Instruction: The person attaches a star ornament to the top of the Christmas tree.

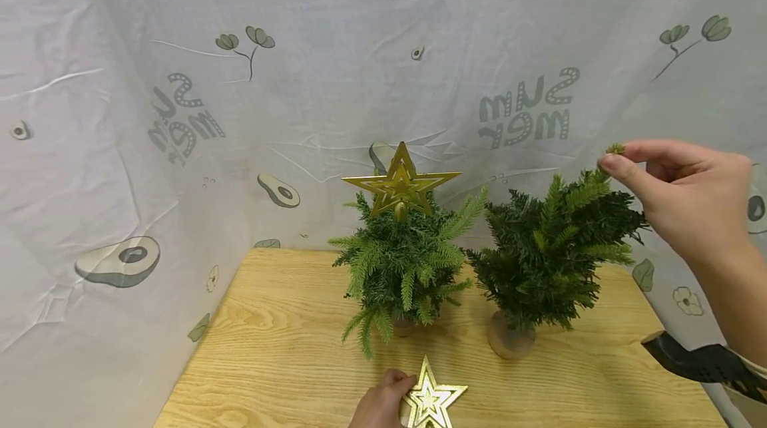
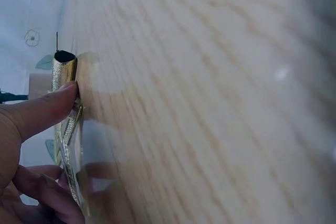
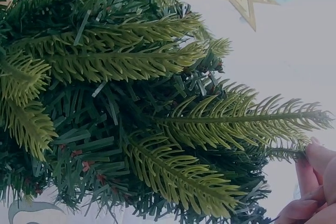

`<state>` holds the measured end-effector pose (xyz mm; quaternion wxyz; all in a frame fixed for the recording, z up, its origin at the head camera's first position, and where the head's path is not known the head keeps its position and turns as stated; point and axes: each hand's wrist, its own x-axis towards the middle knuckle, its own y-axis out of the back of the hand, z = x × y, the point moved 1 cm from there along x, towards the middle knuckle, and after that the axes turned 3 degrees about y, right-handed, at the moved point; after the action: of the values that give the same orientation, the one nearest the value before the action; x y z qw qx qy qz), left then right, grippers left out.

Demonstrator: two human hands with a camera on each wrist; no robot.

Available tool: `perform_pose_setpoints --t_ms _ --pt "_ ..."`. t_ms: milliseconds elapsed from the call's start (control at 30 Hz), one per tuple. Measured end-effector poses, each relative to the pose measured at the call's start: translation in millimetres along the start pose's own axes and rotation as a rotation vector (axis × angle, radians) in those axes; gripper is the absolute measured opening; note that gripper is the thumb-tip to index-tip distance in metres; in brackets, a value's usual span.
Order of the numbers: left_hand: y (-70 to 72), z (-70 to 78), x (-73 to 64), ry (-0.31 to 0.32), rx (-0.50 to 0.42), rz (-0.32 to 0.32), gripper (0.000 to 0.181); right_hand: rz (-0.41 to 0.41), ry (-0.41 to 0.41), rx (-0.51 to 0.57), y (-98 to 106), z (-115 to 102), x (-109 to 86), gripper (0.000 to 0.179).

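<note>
My left hand [image 1: 383, 401] grips a gold glittery star tree topper [image 1: 429, 400] by its left side, low over the table front. In the left wrist view the thumb presses the topper's tube [image 2: 64, 69], whose open end shows dark. At the right, my right hand [image 1: 689, 182] pinches the top tip of a small artificial Christmas tree [image 1: 554, 248] between thumb and forefinger. That tree leans toward the hand on its round wooden base [image 1: 509, 338]. Pale green sprigs [image 3: 231, 121] fill the right wrist view, with the fingertips at the lower right edge.
Left of the leaning tree stands a second small Christmas tree [image 1: 407, 268], upright, with a gold star [image 1: 401, 182] on top. Both trees are on a wooden table [image 1: 269, 348]. A white printed curtain [image 1: 359, 48] hangs behind and along the sides.
</note>
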<state>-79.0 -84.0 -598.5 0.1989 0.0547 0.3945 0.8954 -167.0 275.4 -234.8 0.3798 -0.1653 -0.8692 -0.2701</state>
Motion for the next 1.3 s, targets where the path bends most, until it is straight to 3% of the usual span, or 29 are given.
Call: perform_pose_setpoints --t_ms 200,467,767,933,1300 --pt "0.7 -2.3 2.8 0.028 -0.061 -0.033 0.085 0.016 -0.014 0.005 3 -4 -5.8 0.007" --pt "2.1 -4.8 2.4 0.033 -0.108 -0.021 0.078 0.012 -0.012 -0.001 7 -2 -15.2 0.011" --pt "4.9 0.1 2.4 0.056 -0.105 0.012 0.066 0.051 -0.041 -0.063 11 2 -20.8 0.031" --pt "6.6 2.1 1.8 0.048 -0.151 0.026 0.058 0.061 -0.08 -0.062 12 5 -21.4 0.045" --pt "8.0 4.7 0.2 0.072 -0.24 0.041 0.033 0.057 -0.09 -0.029 15 12 -21.1 0.043"
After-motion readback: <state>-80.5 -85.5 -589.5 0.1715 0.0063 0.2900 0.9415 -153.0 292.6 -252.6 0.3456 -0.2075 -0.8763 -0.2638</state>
